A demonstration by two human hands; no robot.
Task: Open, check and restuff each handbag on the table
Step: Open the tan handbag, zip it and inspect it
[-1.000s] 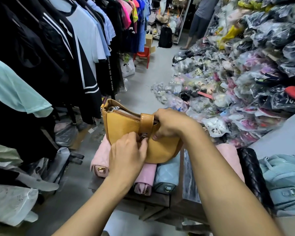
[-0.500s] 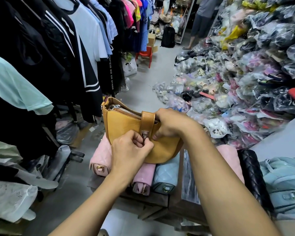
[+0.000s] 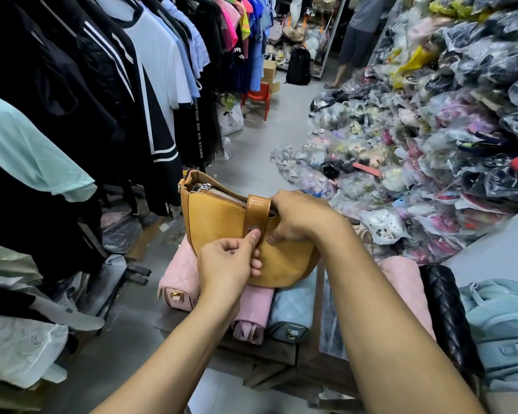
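Note:
I hold a mustard-yellow half-moon handbag [image 3: 219,225] upright above the table, its silver zipper along the top. A tan strap tab [image 3: 257,212] folds over the front and ends in a metal clasp. My left hand [image 3: 229,265] pinches at that clasp with thumb and fingers. At the bag's right top edge, my right hand [image 3: 299,218] grips it. Below lie a pink quilted handbag [image 3: 178,277], a second pink one [image 3: 251,312] and a light-blue quilted one [image 3: 295,303].
Further right on the wooden table [image 3: 284,357] lie a pink bag [image 3: 407,291], a black quilted bag [image 3: 449,315] and pale-blue bags [image 3: 503,324]. Hanging clothes [image 3: 102,85] fill the left. A heap of plastic-wrapped goods [image 3: 431,144] rises on the right. A person [image 3: 356,34] stands far back.
My left hand's thumb has shifted up onto the clasp of the strap tab. The yellow bag stays in about the same place, held by my right hand.

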